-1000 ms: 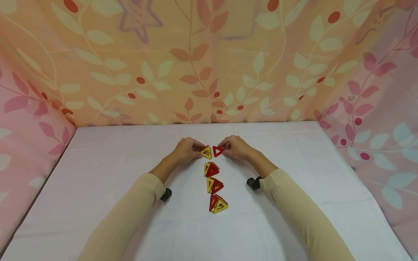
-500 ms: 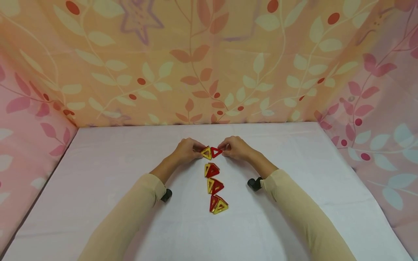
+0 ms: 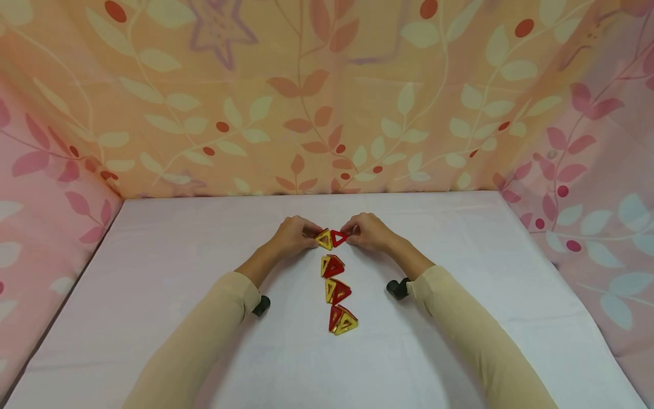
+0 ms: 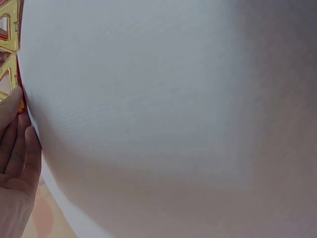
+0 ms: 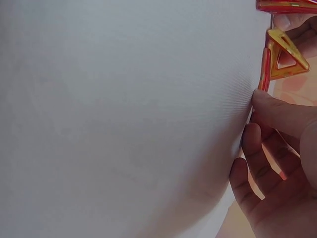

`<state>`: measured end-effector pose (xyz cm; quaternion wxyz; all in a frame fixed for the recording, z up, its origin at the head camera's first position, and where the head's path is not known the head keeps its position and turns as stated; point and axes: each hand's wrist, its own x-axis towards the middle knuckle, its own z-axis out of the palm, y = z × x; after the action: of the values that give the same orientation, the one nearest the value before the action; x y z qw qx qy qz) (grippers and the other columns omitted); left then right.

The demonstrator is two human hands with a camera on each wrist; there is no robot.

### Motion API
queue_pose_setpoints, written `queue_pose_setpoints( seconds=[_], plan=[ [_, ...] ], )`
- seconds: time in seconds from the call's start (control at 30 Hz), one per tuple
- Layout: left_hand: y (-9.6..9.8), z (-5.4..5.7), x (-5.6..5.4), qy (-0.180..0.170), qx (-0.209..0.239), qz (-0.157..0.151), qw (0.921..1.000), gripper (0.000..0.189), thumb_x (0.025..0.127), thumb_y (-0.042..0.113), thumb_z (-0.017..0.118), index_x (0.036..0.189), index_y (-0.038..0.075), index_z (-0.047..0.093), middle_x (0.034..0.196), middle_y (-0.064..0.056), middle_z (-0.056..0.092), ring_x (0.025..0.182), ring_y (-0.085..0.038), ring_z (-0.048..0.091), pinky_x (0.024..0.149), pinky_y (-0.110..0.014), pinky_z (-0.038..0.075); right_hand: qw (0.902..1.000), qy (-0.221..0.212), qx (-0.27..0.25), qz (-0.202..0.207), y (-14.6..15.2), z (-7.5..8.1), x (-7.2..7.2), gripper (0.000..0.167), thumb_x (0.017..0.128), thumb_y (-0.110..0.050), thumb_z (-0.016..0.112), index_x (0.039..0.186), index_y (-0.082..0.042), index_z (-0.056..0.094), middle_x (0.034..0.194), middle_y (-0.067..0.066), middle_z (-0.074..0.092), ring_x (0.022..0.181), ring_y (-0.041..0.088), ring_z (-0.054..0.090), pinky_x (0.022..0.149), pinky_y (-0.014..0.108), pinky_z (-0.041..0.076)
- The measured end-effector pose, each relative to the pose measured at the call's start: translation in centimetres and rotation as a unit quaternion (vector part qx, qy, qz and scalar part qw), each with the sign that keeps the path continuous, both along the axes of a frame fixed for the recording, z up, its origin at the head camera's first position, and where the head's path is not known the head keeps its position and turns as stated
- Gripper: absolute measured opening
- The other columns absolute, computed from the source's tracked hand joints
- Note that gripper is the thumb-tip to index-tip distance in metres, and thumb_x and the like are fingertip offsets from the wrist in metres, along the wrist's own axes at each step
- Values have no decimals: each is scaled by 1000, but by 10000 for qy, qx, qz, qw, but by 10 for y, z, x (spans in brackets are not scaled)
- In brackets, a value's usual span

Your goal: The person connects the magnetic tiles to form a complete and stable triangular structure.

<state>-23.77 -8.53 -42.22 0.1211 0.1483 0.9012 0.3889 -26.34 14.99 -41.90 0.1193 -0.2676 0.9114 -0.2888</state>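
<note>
Near the back middle of the table, my left hand [image 3: 294,234] pinches a yellow triangular magnetic tile [image 3: 324,241] that leans up, with a red edge showing behind it. My right hand [image 3: 369,230] pinches a red triangular magnetic tile [image 3: 339,238] by its outer corner. The red tile's inner edge lies right against the yellow one. In the right wrist view, the red tile [image 5: 265,69] lies low beside the tilted yellow tile [image 5: 290,57], with my right thumb on its near end. The left wrist view shows my left thumb and fingers on a yellow tile [image 4: 7,79].
Three small red-and-yellow pyramids of tiles stand in a column toward me: the far one [image 3: 333,266], the middle one [image 3: 338,291] and the near one [image 3: 343,320]. A white cloth covers the table [image 3: 179,272]. Patterned curtains [image 3: 317,113] enclose the back and sides.
My right hand has brought the red tile left, closing the gap to the yellow tile. My left hand has stayed in place. The pyramids have not moved.
</note>
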Motion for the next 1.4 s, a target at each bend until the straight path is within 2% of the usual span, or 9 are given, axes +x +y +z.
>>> queue_pose_setpoints(
  seconds=[0.2, 0.4, 0.93, 1.4],
  plan=[
    [1, 0, 0, -61, 18, 43, 10000, 34, 88, 7, 76, 122, 3, 71, 118, -10, 70, 108, -22, 63, 99, -37, 49, 9999, -72, -5, -71, -1, 1, 0, 24, 89, -4, 73, 113, -2, 74, 107, 9, 71, 91, 21, 59, 83, 34, 51],
    [1, 0, 0, 23, -1, 19, 10000, 34, 87, 6, 76, 121, 3, 71, 117, -10, 71, 107, -22, 63, 98, -38, 50, 9999, -138, 46, -77, -2, 2, 1, 24, 90, -4, 72, 114, -2, 73, 105, 8, 70, 91, 21, 59, 84, 34, 51],
    [1, 0, 0, 34, 43, 51, 10000, 32, 88, 6, 76, 119, 3, 72, 115, -9, 72, 105, -21, 65, 96, -37, 50, 9997, -37, -95, 229, -1, 5, -1, 23, 91, -5, 71, 114, -1, 72, 101, 8, 70, 89, 20, 58, 82, 32, 50],
    [1, 1, 0, 1, 21, 38, 10000, 32, 88, 5, 75, 120, 3, 71, 115, -10, 71, 104, -22, 64, 96, -37, 51, 9994, -76, -238, 224, -4, 9, -2, 24, 90, -7, 73, 113, -1, 73, 101, 8, 71, 86, 20, 58, 78, 29, 50]
  ],
)
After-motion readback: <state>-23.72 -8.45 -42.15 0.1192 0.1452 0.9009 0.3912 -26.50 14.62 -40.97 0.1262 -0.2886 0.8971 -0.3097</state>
